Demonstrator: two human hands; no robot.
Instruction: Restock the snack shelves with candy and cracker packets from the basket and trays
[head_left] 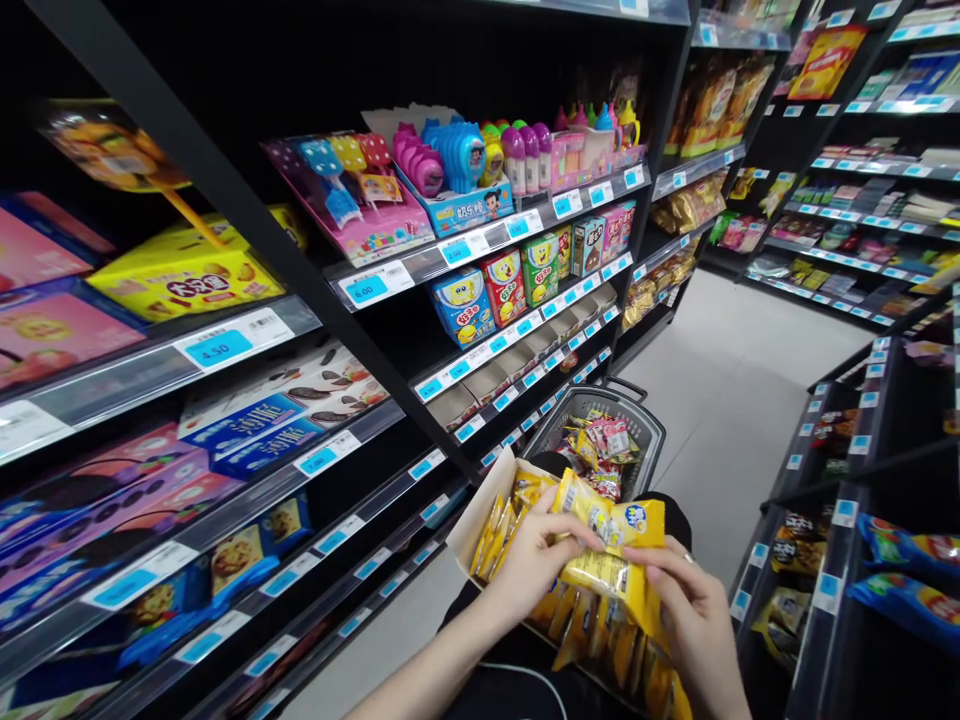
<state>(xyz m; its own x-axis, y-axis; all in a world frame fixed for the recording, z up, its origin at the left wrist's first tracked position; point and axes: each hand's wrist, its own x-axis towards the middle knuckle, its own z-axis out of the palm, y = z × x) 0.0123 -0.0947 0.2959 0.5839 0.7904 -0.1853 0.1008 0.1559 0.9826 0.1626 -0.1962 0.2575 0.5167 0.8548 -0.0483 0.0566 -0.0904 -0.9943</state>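
Observation:
Over my lap is an open cardboard box (466, 560) packed with several upright yellow snack packets (592, 640). Above them, a yellow snack packet (634, 518) with a blue round logo lies across my fingers, with a second yellow snack packet (600, 575) just beneath it. My left hand (540, 550) is closed on these packets from the left, thumb and fingertips near their middle. From the right, my right hand (686, 595), with a ring on one finger, pinches their right end. My fingers partly cover both packets.
A grey shopping basket (652, 450) holding several colourful small packets (604, 440) stands on the floor just ahead. Shelves (480, 245) of boxed sweets and toy candies run along the left. Lower black racks (825, 480) stand on the right, with the tiled aisle floor (720, 370) between.

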